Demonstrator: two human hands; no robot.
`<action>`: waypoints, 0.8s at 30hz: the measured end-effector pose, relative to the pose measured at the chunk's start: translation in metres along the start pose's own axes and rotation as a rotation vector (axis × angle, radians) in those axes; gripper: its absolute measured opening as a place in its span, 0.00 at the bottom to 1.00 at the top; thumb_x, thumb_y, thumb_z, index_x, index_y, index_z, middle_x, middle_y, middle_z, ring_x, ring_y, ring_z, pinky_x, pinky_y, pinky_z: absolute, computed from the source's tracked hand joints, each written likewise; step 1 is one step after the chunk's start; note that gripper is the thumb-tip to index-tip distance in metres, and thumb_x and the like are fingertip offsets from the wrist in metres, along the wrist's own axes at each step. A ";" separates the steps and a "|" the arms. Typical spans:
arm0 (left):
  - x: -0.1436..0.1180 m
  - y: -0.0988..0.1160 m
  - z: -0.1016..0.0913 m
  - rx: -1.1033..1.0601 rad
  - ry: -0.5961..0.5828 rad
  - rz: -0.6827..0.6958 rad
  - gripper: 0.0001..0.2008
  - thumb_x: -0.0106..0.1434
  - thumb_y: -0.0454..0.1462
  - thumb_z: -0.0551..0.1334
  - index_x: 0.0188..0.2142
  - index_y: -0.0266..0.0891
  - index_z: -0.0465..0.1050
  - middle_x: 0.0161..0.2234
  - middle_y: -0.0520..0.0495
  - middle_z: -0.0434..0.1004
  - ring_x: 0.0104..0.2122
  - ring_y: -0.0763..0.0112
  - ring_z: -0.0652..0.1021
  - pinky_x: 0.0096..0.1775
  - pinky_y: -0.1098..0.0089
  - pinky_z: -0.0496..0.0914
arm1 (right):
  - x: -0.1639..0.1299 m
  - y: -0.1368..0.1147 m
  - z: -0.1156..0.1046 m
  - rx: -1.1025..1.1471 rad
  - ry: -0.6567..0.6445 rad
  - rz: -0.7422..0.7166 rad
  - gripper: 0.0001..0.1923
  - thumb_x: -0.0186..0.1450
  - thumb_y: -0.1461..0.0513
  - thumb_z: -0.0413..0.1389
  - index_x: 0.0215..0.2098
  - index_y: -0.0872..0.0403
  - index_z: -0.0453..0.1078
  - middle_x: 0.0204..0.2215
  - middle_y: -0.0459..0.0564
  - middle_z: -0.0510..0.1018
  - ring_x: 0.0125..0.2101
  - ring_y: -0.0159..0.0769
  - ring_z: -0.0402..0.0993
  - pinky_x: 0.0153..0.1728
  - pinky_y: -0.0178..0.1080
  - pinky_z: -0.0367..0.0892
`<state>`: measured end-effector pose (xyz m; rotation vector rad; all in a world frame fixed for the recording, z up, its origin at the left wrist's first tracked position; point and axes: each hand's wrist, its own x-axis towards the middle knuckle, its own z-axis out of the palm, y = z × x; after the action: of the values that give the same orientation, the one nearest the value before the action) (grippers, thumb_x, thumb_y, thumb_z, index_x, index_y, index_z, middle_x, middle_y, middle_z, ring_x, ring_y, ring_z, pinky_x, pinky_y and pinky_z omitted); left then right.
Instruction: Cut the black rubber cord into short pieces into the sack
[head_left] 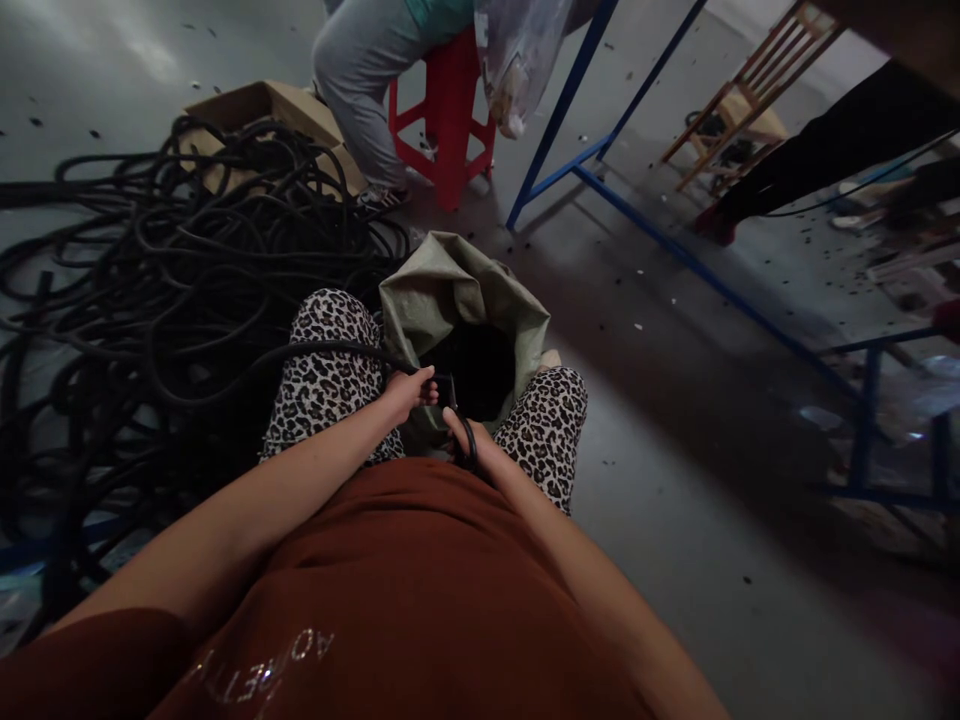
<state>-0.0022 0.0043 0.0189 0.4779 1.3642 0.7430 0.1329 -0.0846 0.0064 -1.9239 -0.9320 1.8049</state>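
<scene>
Down between the leopard-print knees, the left hand point(409, 388) is clenched around a thin black rubber hose point(330, 350) that runs off to the tangled black heap point(150, 300) on the floor. Just beside it, the right hand point(469, 440) grips a black-handled cutting tool point(466, 445) over the open grey-green woven sack point(457, 300).

Grey concrete floor point(675, 560), black hose tangle point(150, 290), cardboard box point(262, 110), green sack point(457, 300), red stool point(450, 120)
</scene>
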 end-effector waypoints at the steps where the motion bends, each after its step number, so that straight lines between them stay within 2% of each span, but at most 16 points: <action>1: 0.000 0.000 0.000 0.000 -0.004 -0.004 0.08 0.58 0.36 0.62 0.26 0.34 0.66 0.19 0.49 0.71 0.16 0.74 0.72 0.22 0.70 0.72 | 0.001 0.001 0.000 -0.009 -0.015 -0.012 0.30 0.63 0.41 0.48 0.32 0.60 0.70 0.18 0.49 0.72 0.17 0.31 0.68 0.18 0.31 0.64; 5: -0.003 0.001 0.002 0.000 -0.010 -0.022 0.08 0.59 0.36 0.62 0.27 0.34 0.66 0.19 0.49 0.71 0.16 0.74 0.72 0.22 0.70 0.72 | 0.004 0.001 0.000 -0.038 -0.052 -0.029 0.30 0.63 0.41 0.48 0.32 0.61 0.70 0.19 0.50 0.72 0.18 0.31 0.70 0.20 0.30 0.64; 24: -0.008 -0.001 0.006 0.014 -0.034 -0.113 0.07 0.59 0.35 0.62 0.27 0.34 0.66 0.19 0.48 0.72 0.15 0.74 0.73 0.21 0.72 0.71 | 0.001 -0.008 0.003 0.007 -0.017 -0.001 0.30 0.64 0.40 0.46 0.30 0.59 0.68 0.17 0.50 0.71 0.14 0.32 0.68 0.14 0.31 0.63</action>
<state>0.0030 -0.0010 0.0249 0.4185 1.3541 0.6305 0.1285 -0.0783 0.0108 -1.9066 -0.9309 1.8239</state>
